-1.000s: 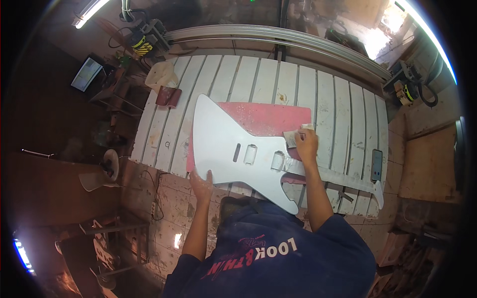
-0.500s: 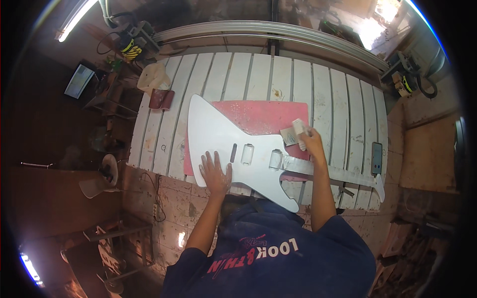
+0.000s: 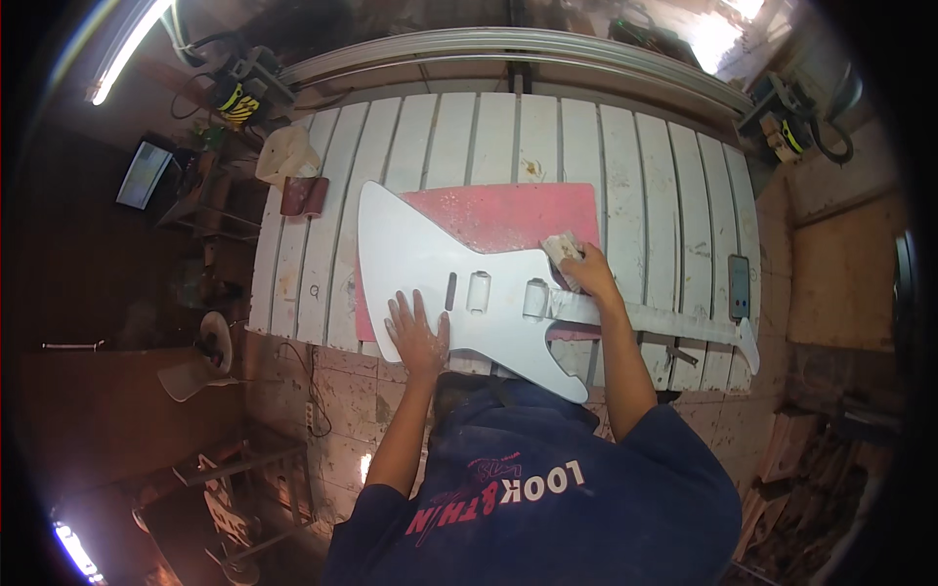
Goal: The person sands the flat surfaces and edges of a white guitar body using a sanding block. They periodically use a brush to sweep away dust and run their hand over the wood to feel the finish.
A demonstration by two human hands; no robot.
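Note:
A white electric guitar body (image 3: 405,244) of angular shape lies flat, its neck (image 3: 655,319) running right to a pointed headstock (image 3: 748,344). Slots and pickup cavities are cut into its face. My left hand (image 3: 420,337) rests on the body's lower left with fingers spread, holding nothing. At the right, by the body's upper edge near the neck joint, my right hand (image 3: 589,272) is closed around a pale, dusty sanding block (image 3: 562,247). A tan piece of sandpaper seen beside it earlier cannot be told apart from the block now.
Under the guitar is a pink mat (image 3: 528,210) on a white slatted table (image 3: 625,176). A phone-like device (image 3: 739,285) lies at the right. Dark red sandpaper rolls (image 3: 304,196) and a pale bag (image 3: 288,154) sit at the far left corner. A metal rail (image 3: 508,41) spans behind.
My right hand has brought the block down and left, over where the tan sandpaper lay beside the guitar body. The left hand stays on the body. The whole view has shifted slightly.

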